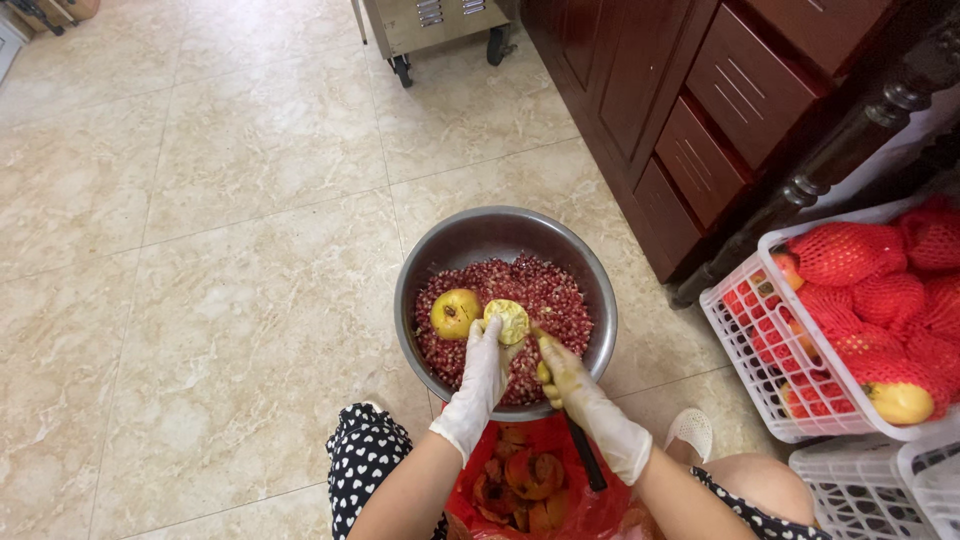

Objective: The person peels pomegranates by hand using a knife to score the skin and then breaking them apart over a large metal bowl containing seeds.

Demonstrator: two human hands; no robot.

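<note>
Head view, looking down at tiled floor [230,230]. Steel bowl [440,250] sits on floor btwn the knees, approx half full of dark red seeds [555,300]. A whole yellow fruit [454,313] lies in the seeds at bowl's left side. Both hands wear thin whitish gloves. Left hand [484,365] is over the bowl, fingers closed round a pale yellow fruit piece [509,320], cut face up, held just beside the whole fruit and right above the seeds. Right hand [566,378] is at bowl's near rim, grip pressed shut on a knife w/ black handle [586,462]; handle runs down and back toward the body, blade hidden by hand, so can't tell if it touches the piece. Hands are close, nearly touching at the fingertips. Below bowl, btwn the legs, a red bag [480,512] holds orange-brown peel scraps [522,482]. Black cloth w/ white hearts [362,462] covers left knee; a pale slipper [692,432] shows by the right leg. At right, a white plastic basket [745,345] w/ open grid walls is packed w/ fruit in red foam net sleeves [848,252]; one yellow fruit [900,402] lies bare at its near end. A second white basket [860,488] sits nearer, lower right. Dark red wood cabinet [700,120] w/ drawers stands behind the baskets; a metal cart on wheels [430,25] is at top centre.
</note>
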